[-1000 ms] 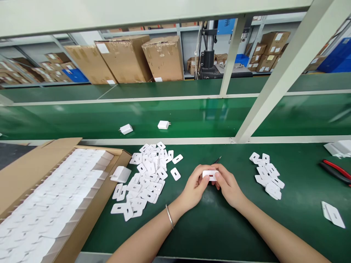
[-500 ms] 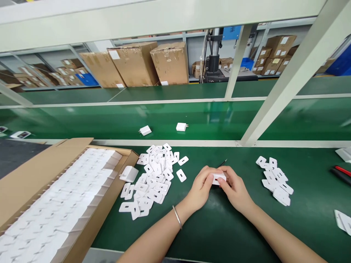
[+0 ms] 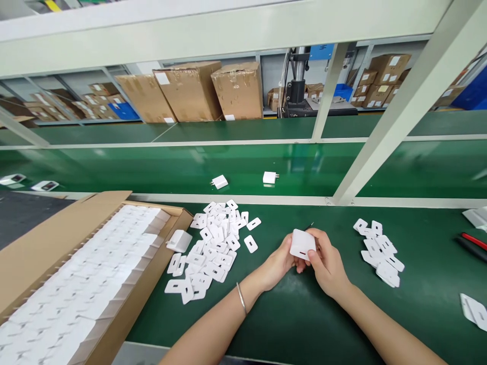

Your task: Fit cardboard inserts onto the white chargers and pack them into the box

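Note:
A white charger [image 3: 303, 245] with a dark slot in its end face is held up in front of me, its broad flat side now facing me. My left hand [image 3: 280, 264] grips it from the left, fingers partly hidden behind it. On the other side, my right hand [image 3: 327, 261] pinches it with the thumb near the slot. A thin dark pointed object [image 3: 310, 225] pokes out behind my right hand; most of it is hidden. To the left lies a heap of white slotted plates [image 3: 215, 248], with another white charger [image 3: 179, 241] beside it.
An open cardboard box [image 3: 160, 253] of white chargers in rows stands at the left. A smaller group of white plates [image 3: 380, 253] and a red-and-black handled tool [image 3: 473, 244] lie right. Beyond the rail [image 3: 236, 199], chargers [image 3: 270, 177] sit on a green belt [image 3: 171, 170].
My hands have tilted the charger so that its broad side shows, and my left fingers have shifted lower behind it. The chargers on the belt have moved right.

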Available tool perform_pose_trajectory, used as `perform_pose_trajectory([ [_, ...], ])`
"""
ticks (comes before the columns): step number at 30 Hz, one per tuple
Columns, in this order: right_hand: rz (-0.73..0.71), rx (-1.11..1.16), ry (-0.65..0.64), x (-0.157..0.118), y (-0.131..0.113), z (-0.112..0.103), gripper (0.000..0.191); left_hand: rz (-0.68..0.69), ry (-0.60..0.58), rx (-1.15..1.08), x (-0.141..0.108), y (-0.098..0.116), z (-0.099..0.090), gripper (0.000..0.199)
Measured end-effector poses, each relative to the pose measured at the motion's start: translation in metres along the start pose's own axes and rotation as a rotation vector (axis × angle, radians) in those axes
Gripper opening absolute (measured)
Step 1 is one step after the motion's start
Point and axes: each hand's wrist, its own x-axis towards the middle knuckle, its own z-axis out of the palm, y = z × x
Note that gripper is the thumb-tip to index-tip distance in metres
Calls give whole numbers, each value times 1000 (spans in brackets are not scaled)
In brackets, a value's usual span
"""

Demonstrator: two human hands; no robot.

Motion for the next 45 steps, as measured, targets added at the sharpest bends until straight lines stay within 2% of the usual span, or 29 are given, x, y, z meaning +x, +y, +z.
perform_pose_trajectory([
  [2, -38, -79, 10, 2, -1, -3, 35, -6, -48, -49, -1, 2, 4, 66],
  [4, -82, -173, 38, 4, -2, -6, 36, 16, -43, -114, -4, 8, 7, 64],
  [7, -113, -317, 37, 7, -5, -10, 39, 66, 31, -147, -9, 21, 8, 61],
  [11, -128, -432, 77, 7, -6, -14, 39, 209, 172, 22, -13, 50, -5, 47],
  [13, -152, -457, 142, 7, -5, -15, 35, 347, 322, 139, -18, 74, -19, 41],
  [15, -207, -460, 200, 7, -4, -15, 35, 498, 523, 320, -28, 104, -38, 33],
  [18, -295, -442, 232, 7, -5, -12, 35, 621, 883, 776, -57, 151, -73, 23],
  [21, -279, -428, 195, 5, -8, -7, 37, 559, 1210, 1268, -94, 185, -109, 21],
  [22, -258, -428, 179, 3, -9, -5, 36, 478, 1252, 1405, -106, 193, -120, 22],
  [25, -217, -453, 146, 1, -10, -4, 35, 155, 1248, 1683, -137, 201, -150, 32],
  [29, -210, -523, 147, 2, -6, -3, 34, -227, 1091, 2046, -161, 191, -177, 39],
  [32, -170, -665, 133, 5, -4, -5, 29, -389, 1048, 2229, -168, 182, -188, 41],
  [35, -54, -867, 45, 8, -3, -17, 25, -492, 1029, 2234, -169, 187, -193, 45],
  [37, 61, -924, -78, 8, -2, -27, 24, -489, 1042, 2207, -164, 197, -191, 46],
  [38, 116, -922, -149, 7, -1, -31, 25, -445, 1083, 2209, -159, 203, -187, 47],
  [41, 167, -893, -302, 3, 4, -32, 25, -170, 1226, 2241, -123, 212, -167, 46],
  [43, 81, -887, -326, 1, 8, -23, 19, -12, 1162, 2209, -84, 205, -148, 41],
  [45, -45, -882, -309, 1, 11, -11, 16, 27, 954, 2137, -34, 186, -127, 38],
])
